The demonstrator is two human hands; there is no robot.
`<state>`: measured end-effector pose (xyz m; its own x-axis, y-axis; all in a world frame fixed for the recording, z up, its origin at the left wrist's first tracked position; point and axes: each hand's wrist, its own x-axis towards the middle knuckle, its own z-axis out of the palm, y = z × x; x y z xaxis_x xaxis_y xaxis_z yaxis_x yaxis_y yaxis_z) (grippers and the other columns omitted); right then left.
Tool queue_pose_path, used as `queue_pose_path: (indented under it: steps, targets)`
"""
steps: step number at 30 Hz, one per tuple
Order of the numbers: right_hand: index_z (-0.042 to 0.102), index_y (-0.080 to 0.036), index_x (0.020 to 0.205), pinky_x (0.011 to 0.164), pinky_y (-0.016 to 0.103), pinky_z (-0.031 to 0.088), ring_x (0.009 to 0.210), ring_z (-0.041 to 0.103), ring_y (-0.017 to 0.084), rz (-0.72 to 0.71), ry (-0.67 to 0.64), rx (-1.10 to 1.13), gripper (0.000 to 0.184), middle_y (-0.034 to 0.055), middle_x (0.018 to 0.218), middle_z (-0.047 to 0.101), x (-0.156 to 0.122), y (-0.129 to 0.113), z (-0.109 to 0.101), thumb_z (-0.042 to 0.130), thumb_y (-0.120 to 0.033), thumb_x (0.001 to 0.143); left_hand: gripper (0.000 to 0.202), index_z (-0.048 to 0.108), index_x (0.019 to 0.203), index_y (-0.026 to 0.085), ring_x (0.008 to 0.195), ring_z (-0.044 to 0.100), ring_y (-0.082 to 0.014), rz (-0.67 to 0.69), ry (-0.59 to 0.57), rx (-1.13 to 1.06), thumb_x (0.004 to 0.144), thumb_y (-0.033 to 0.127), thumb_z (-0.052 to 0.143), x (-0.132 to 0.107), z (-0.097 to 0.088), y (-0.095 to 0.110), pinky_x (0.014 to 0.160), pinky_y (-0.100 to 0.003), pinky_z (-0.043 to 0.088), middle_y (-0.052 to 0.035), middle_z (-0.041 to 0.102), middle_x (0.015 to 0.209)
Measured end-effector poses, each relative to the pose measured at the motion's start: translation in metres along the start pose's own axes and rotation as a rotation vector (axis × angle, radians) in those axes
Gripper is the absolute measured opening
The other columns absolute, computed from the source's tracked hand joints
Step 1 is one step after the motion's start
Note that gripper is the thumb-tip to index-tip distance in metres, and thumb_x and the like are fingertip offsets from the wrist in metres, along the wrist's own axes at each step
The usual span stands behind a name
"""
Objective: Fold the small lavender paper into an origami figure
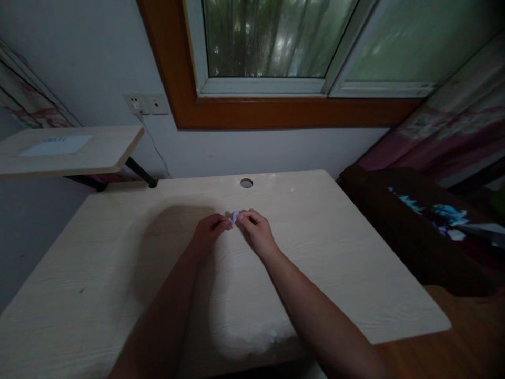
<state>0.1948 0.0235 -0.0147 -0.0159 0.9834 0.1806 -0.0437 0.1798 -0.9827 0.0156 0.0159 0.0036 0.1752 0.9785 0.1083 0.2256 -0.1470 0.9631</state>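
Both my hands meet over the middle of a pale wooden desk (118, 263). Between their fingertips is a small pale bluish-white object (235, 216), too small to name. My left hand (209, 234) has its fingers curled, with the fingertips pinched at the object's left side. My right hand (256, 231) is curled too, pinching the object from the right. Most of the object is hidden by my fingers. Both forearms reach in from the bottom edge.
A round cable hole (246, 183) sits near the desk's far edge. A raised side shelf (71, 152) stands at the left, with a wall socket (145, 103) and cord behind. A window (276, 47) is above. A dark bed frame (414, 231) flanks the right.
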Motion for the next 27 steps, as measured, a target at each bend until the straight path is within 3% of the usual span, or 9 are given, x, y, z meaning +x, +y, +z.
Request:
queue_pose_path:
  steps: [6, 12, 27]
  targets:
    - [0.076, -0.023, 0.081, 0.069, 0.029, 0.041, 0.072, 0.055, 0.016, -0.052, -0.062, -0.089, 0.018, 0.0017, 0.078, 0.063, -0.002, -0.005, 0.001, 0.072, -0.040, 0.083, 0.022, 0.069, 0.085, 0.018, 0.074, 0.063, -0.0151, 0.019, 0.102, -0.098, 0.085, 0.039, 0.065, 0.002, -0.001, -0.001, 0.071, -0.025, 0.049, -0.0017, 0.069, 0.078]
    - [0.076, -0.023, 0.079, 0.065, 0.028, 0.040, 0.068, 0.053, 0.015, -0.074, -0.063, -0.174, 0.017, 0.0007, 0.074, 0.061, -0.003, -0.009, 0.003, 0.073, -0.039, 0.082, 0.024, 0.071, 0.080, 0.018, 0.074, 0.064, -0.0165, -0.020, 0.093, -0.020, 0.079, 0.042, 0.070, 0.005, -0.001, -0.003, 0.070, -0.026, 0.050, -0.0025, 0.070, 0.078]
    - [0.076, -0.024, 0.079, 0.064, 0.028, 0.040, 0.067, 0.052, 0.015, -0.081, -0.063, -0.165, 0.018, 0.0001, 0.072, 0.059, -0.004, -0.011, 0.003, 0.072, -0.041, 0.082, 0.023, 0.072, 0.080, 0.020, 0.074, 0.063, -0.0157, 0.003, 0.092, 0.113, 0.083, 0.043, 0.067, 0.002, -0.002, -0.004, 0.071, -0.025, 0.049, -0.0004, 0.071, 0.078]
